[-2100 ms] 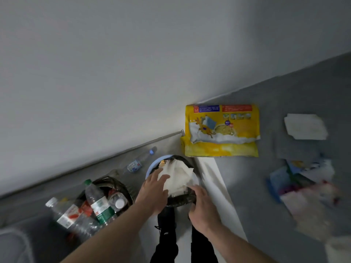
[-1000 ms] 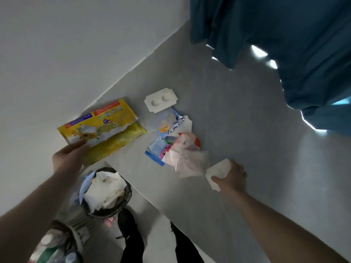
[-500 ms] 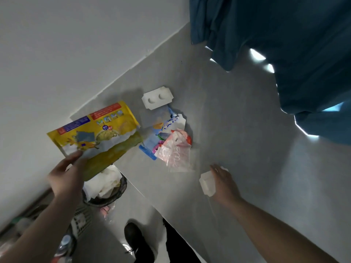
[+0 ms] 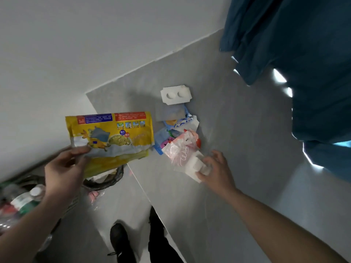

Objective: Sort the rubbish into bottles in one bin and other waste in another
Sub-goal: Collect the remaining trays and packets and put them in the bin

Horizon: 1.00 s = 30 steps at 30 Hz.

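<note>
Both hands grasp: left hand (image 4: 62, 172) crinkled yellow packet (image 4: 112, 137), right hand (image 4: 216, 170) white foam block (image 4: 195, 165).

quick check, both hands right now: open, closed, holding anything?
Left hand: grips the large yellow printed plastic bag.
Right hand: fingers curled round the small white foam block on the grey table.

My left hand (image 4: 62, 173) holds the snack bag (image 4: 112, 137) above the bin (image 4: 108, 179), left of the table (image 4: 237, 149). My right hand (image 4: 218, 169) rests on the foam piece (image 4: 195, 164), wrappers (image 4: 178, 133) just behind it.
</note>
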Available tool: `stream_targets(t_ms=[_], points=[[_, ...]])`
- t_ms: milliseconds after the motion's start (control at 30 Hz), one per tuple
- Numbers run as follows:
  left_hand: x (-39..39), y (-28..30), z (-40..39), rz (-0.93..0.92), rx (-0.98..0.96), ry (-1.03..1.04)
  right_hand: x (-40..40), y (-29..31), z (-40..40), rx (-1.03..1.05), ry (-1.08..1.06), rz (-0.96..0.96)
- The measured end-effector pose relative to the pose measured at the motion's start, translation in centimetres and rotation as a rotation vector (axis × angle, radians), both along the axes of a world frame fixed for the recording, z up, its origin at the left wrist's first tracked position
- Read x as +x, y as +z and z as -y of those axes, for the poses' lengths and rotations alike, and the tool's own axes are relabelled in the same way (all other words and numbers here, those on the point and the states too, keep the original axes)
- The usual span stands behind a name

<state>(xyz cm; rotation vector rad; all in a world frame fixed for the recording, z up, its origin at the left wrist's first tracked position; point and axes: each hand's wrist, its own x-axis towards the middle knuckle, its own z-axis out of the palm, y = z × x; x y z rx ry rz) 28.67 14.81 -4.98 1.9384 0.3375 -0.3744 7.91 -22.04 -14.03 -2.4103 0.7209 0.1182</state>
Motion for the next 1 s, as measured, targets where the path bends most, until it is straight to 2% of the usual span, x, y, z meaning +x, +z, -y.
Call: stream_targets(t_ms=[200,333,433,500,700,1000], points=[[-0.6,0.9,-0.7,0.039,0.024,0.017,8.9,-2.5,-1.6,0.232,-0.201,-0.2],[-1.4,1.1,-1.5,0.054,0.028,-0.031,9.6,-3.7,-3.2,0.127,-0.149,-0.395],[-2.2,1.6,-1.9,0.067,0.03,-0.033,8.4,-3.3,-3.8,0.041,-0.193,-0.472],[-3.1,2.2,-2.4,0.066,0.042,-0.025,6.8,-2.4,-4.1,0.056,-0.23,-0.494],[-7.9,7.9,-4.1,0.027,0.017,-0.021,-0.4,5.3,-4.8,0.218,-0.394,-0.399],[-17.1,16.4,-8.8,0.033,-0.074,-0.054,-10.1,16.9,-11.0,0.388,-0.57,-0.04]])
